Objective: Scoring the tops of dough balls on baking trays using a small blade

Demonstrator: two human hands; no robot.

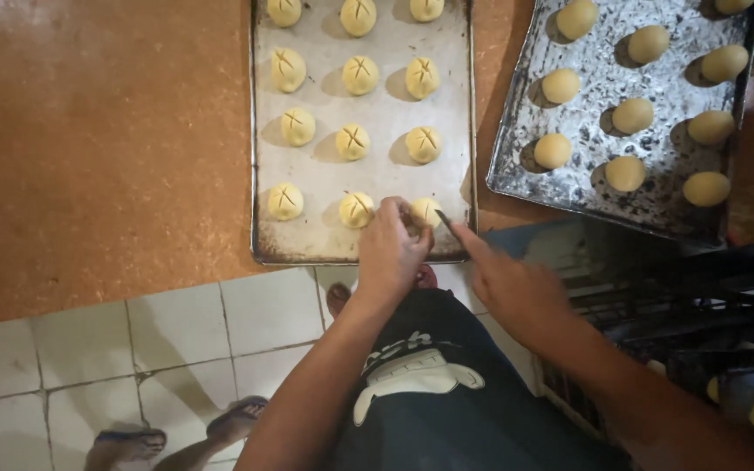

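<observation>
Brown, grainy counter fills the upper half of the view, and pale floor tiles run below its edge.

On the counter lies a flat grey baking tray with rows of small yellow dough balls, each already scored with a cross. The one being worked is the dough ball at the tray's five o'clock corner, just inside the near rim. The left hand curls over it, fingertips pinching its near side to steady it. The right hand is closed around a thin dark blade, whose tip points toward the ball from about four o'clock.

The dough looks soft, light and easily dented, so a gentle fingertip hold low on the sides seems the safe place; pressing on top would likely flatten it or smear the cut. Its surface appears matte, slightly tacky rather than slippery.

At two o'clock from the first tray sits a second, darker, speckled tray, tilted, carrying smooth unscored balls.

No packages, labels or signs show on the counter. The only marking in view is a white print on the person's dark shorts. Sandalled feet of someone else stand at seven o'clock.
</observation>
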